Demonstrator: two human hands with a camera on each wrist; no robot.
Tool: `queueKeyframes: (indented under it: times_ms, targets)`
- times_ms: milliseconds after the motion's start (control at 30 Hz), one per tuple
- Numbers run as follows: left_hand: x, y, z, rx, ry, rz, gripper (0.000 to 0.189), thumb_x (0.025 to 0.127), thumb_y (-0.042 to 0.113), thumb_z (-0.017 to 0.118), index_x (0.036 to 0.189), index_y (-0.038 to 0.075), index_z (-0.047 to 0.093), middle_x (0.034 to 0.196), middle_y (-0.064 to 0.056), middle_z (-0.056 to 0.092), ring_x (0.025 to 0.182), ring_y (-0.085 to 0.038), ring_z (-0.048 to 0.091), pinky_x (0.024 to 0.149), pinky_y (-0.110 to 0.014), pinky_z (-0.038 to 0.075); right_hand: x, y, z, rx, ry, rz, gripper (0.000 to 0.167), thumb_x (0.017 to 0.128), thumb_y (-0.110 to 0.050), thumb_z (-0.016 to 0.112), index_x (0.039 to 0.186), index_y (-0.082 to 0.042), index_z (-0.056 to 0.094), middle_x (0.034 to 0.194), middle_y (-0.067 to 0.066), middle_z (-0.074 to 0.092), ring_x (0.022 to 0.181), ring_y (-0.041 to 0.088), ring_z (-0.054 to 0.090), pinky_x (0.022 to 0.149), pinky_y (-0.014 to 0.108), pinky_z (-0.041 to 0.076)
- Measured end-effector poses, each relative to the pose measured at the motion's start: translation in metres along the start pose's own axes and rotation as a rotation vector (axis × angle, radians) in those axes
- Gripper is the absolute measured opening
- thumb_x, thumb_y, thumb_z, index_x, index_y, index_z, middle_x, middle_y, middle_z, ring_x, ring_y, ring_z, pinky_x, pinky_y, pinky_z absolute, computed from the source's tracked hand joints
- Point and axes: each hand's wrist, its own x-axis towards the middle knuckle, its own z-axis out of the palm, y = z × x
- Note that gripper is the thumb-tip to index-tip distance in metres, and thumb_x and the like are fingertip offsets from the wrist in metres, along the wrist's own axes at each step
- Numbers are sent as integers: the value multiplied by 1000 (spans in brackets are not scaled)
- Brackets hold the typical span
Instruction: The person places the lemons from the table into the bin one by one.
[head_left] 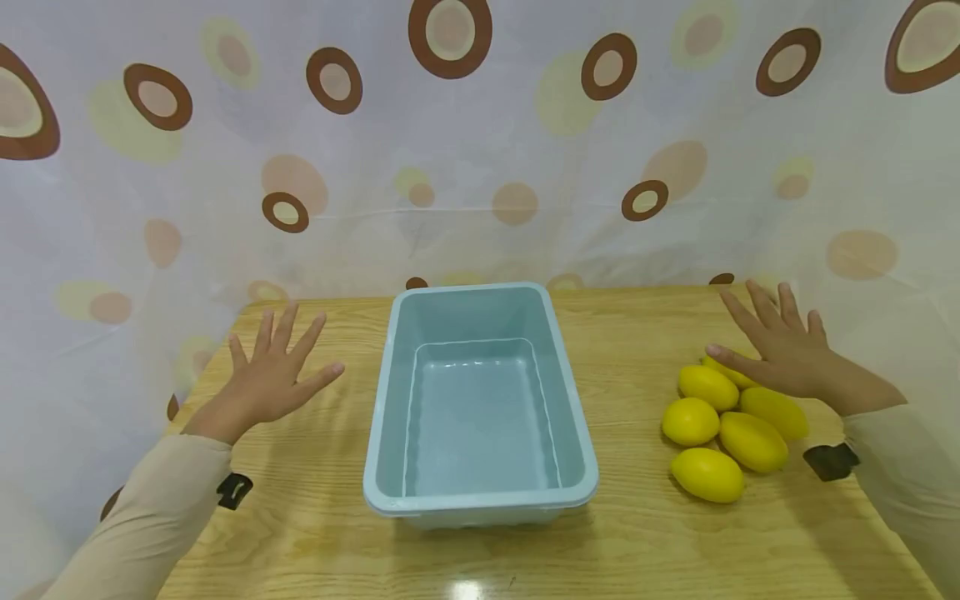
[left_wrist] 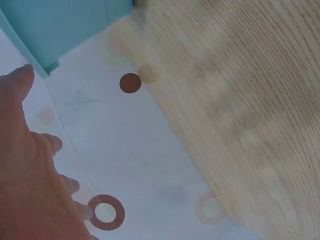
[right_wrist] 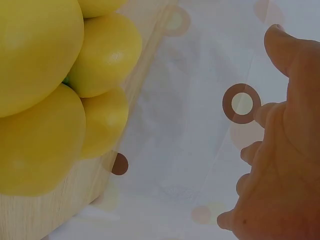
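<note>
My left hand is spread with straight fingers above the table's left side, left of a light blue plastic basin. Nothing is in it, and its thumb points toward the basin. On the right, my right hand has its fingers splayed too and holds nothing. It overlaps the back of a group of several yellow lemons in the head view. The right wrist view shows the lemons large and close, apart from the hand. Inside, the basin's bare floor shows.
All this is on a wooden table with a light wood grain. Behind it and along the sides hangs a pale curtain printed with brown rings and pastel dots. The basin's raised walls stand between the two hands.
</note>
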Motion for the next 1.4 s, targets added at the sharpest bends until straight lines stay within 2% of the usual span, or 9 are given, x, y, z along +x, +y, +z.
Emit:
queueKeyframes:
  times_ms: [133,200,333,433,567,667,800,967,1400]
  targets:
    - [-7,12,-1,-9,7,-24,89,93,69,33,156,14,1,157,-20,-20,140,-45,-23,96,-77,-14,0,0,1,-3,4,-3,86,98,-52,42,153,-20,-15,154,15,-30,130,35,-42,93,75,-21]
    - [-12,22,-1,-14,28,-14,91,93,69,33,155,11,2,157,-21,-16,141,-45,-18,98,-77,-11,-1,0,1,-2,6,-7,86,98,-52,43,153,-19,-14,154,18,-28,131,36,-41,94,76,-20]
    - [-26,51,0,-18,97,72,92,93,65,37,154,2,9,159,-21,-8,145,-40,-9,104,-74,-4,-2,2,5,-4,11,-18,85,98,-50,43,153,-18,-14,154,20,-27,132,39,-39,94,77,-17]
    - [-38,75,2,-18,126,144,94,93,64,41,152,-1,11,160,-19,-5,146,-36,-5,109,-69,0,-3,4,9,-14,19,-34,85,99,-47,44,153,-16,-13,154,21,-26,132,45,-36,93,80,-13]
    - [-52,103,8,-26,106,208,99,91,67,42,152,-1,7,160,-15,-5,147,-32,-5,113,-62,3,-6,6,14,-17,26,-51,84,99,-45,45,154,-15,-12,154,23,-23,134,49,-32,92,82,-8]
    - [-58,116,14,-45,81,229,101,90,69,41,152,-2,6,160,-15,-5,147,-30,-5,114,-60,5,-8,6,16,-7,32,-60,84,99,-44,46,154,-16,-12,155,24,-21,134,48,-31,92,82,-6]
    - [-62,124,21,-82,57,225,102,90,70,40,152,-2,5,160,-15,-6,147,-30,-7,115,-57,7,-10,8,18,6,38,-75,83,99,-42,46,154,-17,-12,155,26,-18,134,51,-28,93,81,-7]
    - [-63,125,29,-123,29,215,101,90,70,41,152,0,2,159,-15,-11,146,-30,-10,115,-55,10,-10,9,19,15,24,-73,83,100,-42,46,154,-17,-12,155,26,-19,133,53,-27,94,80,-8]
    - [-63,124,36,-90,37,232,100,91,69,39,151,-2,4,159,-14,-12,146,-31,-10,116,-54,11,-14,8,23,31,37,-96,82,99,-39,48,154,-13,-7,154,31,-13,134,55,-24,95,80,-3]
